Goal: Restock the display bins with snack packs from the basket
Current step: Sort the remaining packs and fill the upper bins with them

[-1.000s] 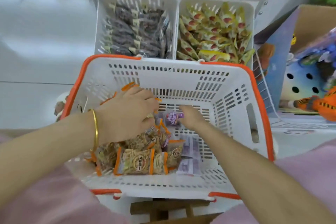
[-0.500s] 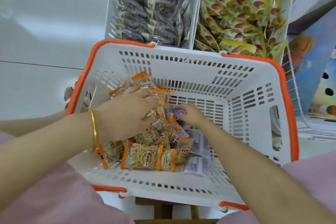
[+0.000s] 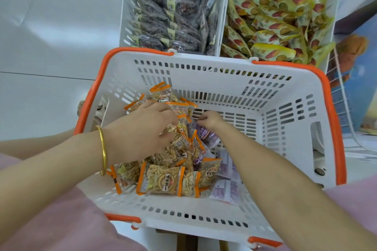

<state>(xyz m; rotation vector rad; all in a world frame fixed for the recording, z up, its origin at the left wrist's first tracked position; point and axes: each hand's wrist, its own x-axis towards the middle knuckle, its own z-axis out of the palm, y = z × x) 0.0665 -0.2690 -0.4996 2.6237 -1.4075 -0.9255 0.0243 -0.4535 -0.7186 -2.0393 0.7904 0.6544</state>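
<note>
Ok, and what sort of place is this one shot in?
Probably a shop, at a snack display. Two white bins are each filled with a single product, dark packs and yellow packs. An orange-rimmed basket in front holds loose orange packs.

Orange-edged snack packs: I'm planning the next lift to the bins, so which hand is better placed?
Probably left: the left hand grips several orange-edged snack packs in the basket; the right hand curls by a purple pack.
</note>
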